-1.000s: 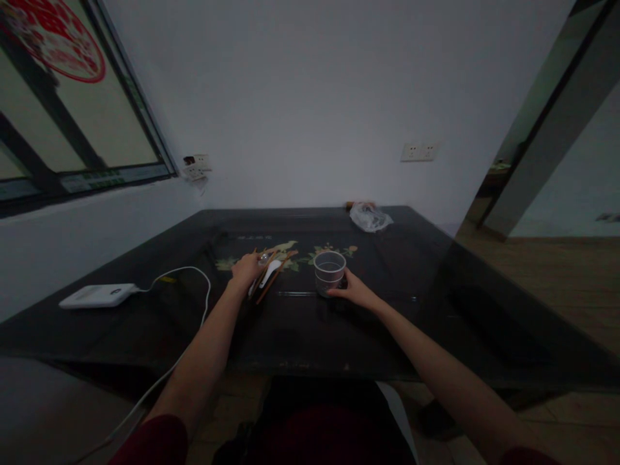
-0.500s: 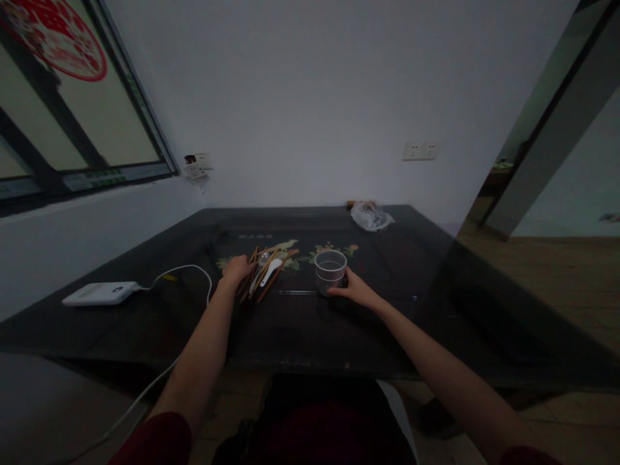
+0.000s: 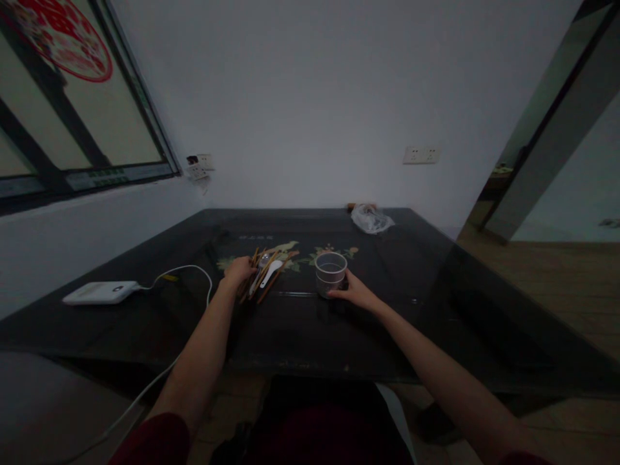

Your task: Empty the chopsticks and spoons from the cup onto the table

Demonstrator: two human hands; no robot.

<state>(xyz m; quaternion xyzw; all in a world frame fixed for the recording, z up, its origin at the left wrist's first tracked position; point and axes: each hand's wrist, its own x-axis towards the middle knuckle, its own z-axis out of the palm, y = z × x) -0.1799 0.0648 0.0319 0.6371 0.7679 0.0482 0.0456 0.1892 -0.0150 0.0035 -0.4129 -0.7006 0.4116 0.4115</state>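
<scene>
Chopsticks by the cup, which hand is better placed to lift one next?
Left hand, probably: it rests on the chopsticks beside the white spoon, while the right hand holds the clear cup.

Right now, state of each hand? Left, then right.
Left hand: resting on the pile of chopsticks and spoons; grip cannot be told.
Right hand: closed around the clear cup at its base.

Left hand [image 3: 237, 272] slid off the top of the chopsticks [image 3: 264, 276] to their left edge, fingers now curled against the sticks. White spoon [image 3: 269, 271] uncovered (was half under the hand). Bundle slightly more fanned out.
</scene>
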